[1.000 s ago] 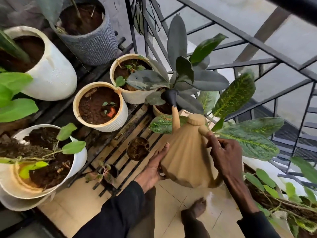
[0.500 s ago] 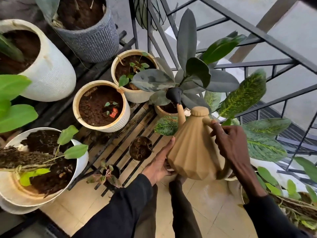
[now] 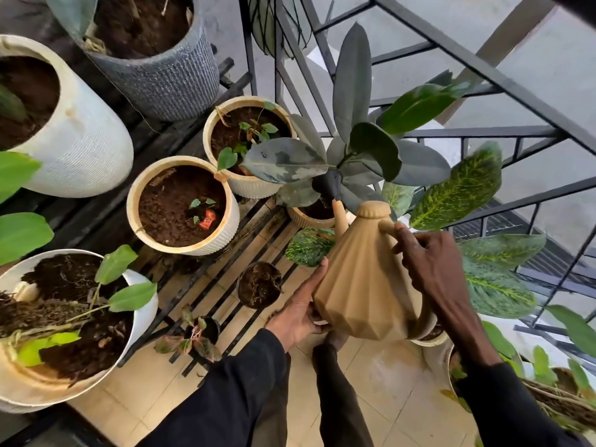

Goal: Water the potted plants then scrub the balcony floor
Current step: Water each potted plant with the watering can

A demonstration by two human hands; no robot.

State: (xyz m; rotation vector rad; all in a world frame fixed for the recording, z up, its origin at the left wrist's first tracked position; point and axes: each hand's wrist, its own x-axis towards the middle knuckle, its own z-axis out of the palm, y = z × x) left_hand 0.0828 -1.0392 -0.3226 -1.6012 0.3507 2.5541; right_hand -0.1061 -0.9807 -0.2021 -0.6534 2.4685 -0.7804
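We saw a matt, faceted tan watering can (image 3: 364, 285) (plastic, by its look), a finely ribbed grey pot (image 3: 167, 79), black painted metal railing (image 3: 483, 134), glossy beige floor tiles (image 3: 380, 382) and smooth, waxy rubber-plant leaves (image 3: 351, 79).

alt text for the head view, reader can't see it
A person holds a tan faceted watering can, right hand gripping its handle, left hand flat against its base, black spout head over a rubber plant's pot. More pots stand on a slatted rack by the railing.
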